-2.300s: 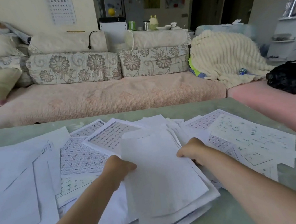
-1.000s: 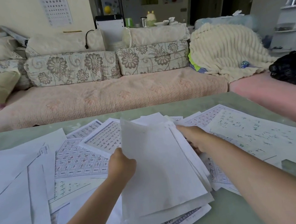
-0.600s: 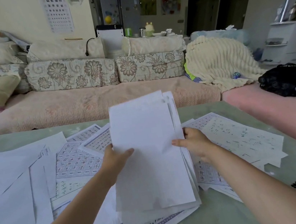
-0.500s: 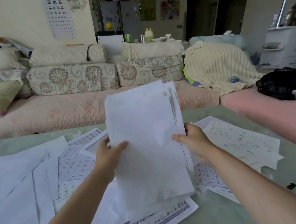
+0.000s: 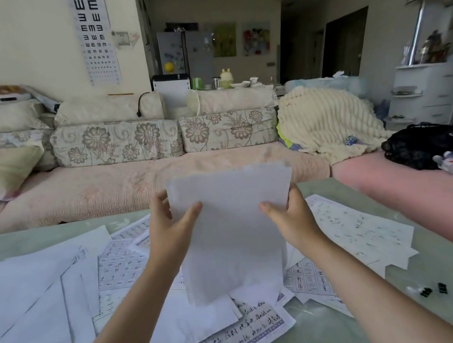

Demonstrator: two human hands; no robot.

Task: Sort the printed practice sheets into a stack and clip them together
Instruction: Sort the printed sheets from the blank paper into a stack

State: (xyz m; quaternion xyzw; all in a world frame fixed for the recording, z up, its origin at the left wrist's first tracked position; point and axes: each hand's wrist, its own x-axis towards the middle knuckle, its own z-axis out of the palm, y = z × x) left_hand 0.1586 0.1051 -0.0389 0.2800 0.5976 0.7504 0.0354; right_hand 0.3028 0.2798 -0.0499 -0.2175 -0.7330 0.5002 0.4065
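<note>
A bundle of several white sheets (image 5: 232, 234) stands almost upright above the table, its blank back toward me. My left hand (image 5: 171, 230) grips its left edge, thumb on the near face. My right hand (image 5: 289, 216) grips the right edge the same way. The bundle's lower edge hangs just over the loose printed practice sheets (image 5: 123, 268) spread across the table. Two small black binder clips (image 5: 434, 290) lie on the table at the right.
The pale green glass table (image 5: 341, 331) is covered left and centre with scattered sheets. More sheets (image 5: 354, 229) lie right of my right hand. A pink sofa (image 5: 92, 191) runs behind the table, with a cream blanket (image 5: 325, 123) and a black bag (image 5: 429, 141).
Both hands have lifted the gathered bundle from lying on the pile to nearly upright, higher off the table. The view has tilted up.
</note>
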